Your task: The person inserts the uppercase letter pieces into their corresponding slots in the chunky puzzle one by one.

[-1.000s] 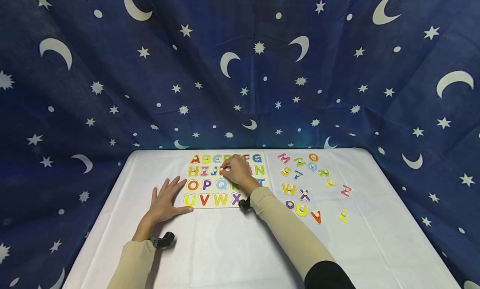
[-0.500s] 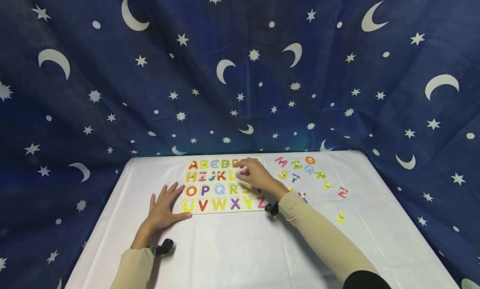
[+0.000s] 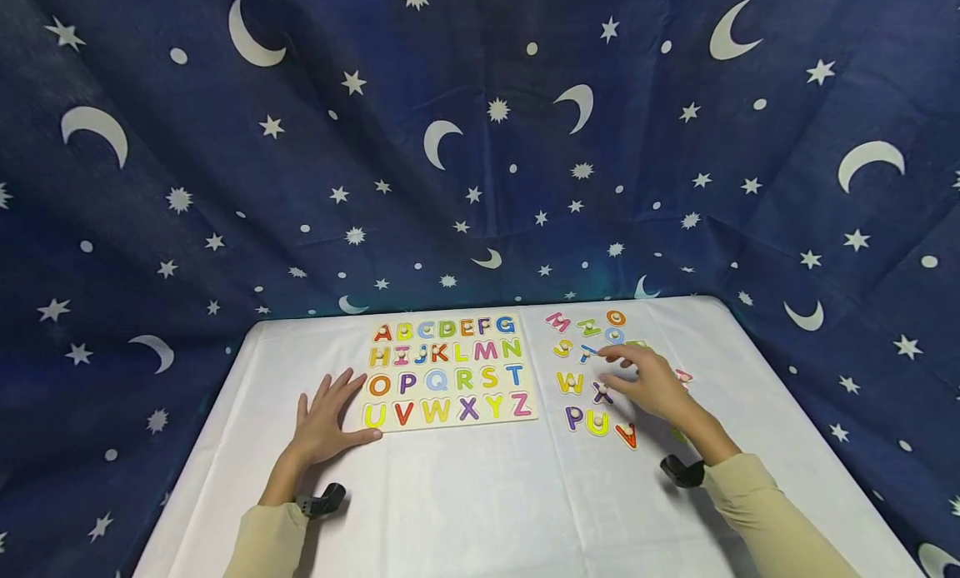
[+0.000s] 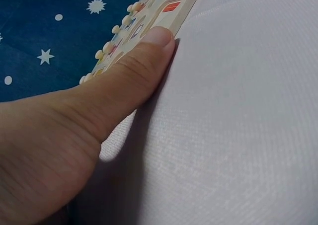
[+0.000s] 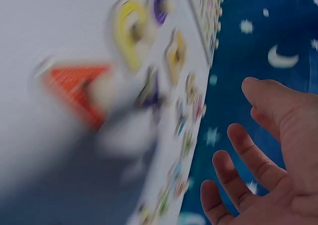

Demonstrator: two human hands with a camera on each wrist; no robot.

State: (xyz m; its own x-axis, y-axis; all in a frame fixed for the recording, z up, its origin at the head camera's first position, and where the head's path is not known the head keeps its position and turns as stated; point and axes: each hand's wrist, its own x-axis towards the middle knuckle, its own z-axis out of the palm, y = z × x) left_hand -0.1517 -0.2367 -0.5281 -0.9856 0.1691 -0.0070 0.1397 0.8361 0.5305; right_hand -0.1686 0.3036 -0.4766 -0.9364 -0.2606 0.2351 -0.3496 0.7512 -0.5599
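In the head view my left hand point(image 3: 324, 428) lies flat with spread fingers at the left edge of a wooden alphabet puzzle board point(image 3: 421, 384). Its thumb point(image 4: 134, 66) presses against the board's side in the left wrist view. Knobbed pieces fill the top row and H to K point(image 3: 438, 353) in the second row; the other spots show printed letters. My right hand point(image 3: 651, 382) hovers over the loose letters, fingers relaxed and apart, holding nothing. Its fingertips are near the blue T point(image 3: 586, 355) and the purple X point(image 3: 602, 393). Some loose pieces are hidden under this hand.
Loose knobbed letters lie right of the board: yellow W point(image 3: 570, 384), purple P point(image 3: 573, 417), yellow U point(image 3: 597, 424), red V point(image 3: 626, 435), pink M point(image 3: 558, 321), orange O point(image 3: 616, 317) and others. A blue star-and-moon cloth point(image 3: 480, 145) hangs behind the white table point(image 3: 465, 511).
My right hand has let go of the red K in the board's second row and moved right, over the loose letters. My left hand has stayed at the board's edge.
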